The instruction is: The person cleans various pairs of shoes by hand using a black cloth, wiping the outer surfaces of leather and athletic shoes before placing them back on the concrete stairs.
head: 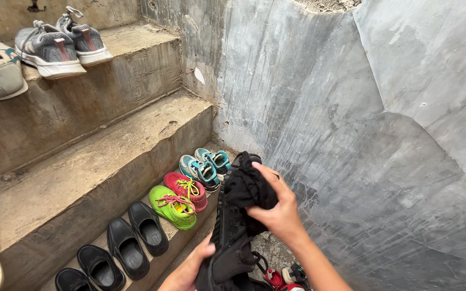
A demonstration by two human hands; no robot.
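The person's left hand [198, 257] grips a black lace-up sports shoe [232, 237] from below, fingers curled around its sole near the heel, while the right hand [279, 213] presses a bunched black cloth [246, 186] against the shoe's upper part, fingers closed over the fabric. The shoe is held upright in the air above the lowest concrete step [190, 240], beside the grey cracked wall [362, 140]. On that step stand a lime-green sneaker [172, 207], a red sneaker [185, 188], two teal sneakers [207, 167] and black leather shoes [130, 245] in a row.
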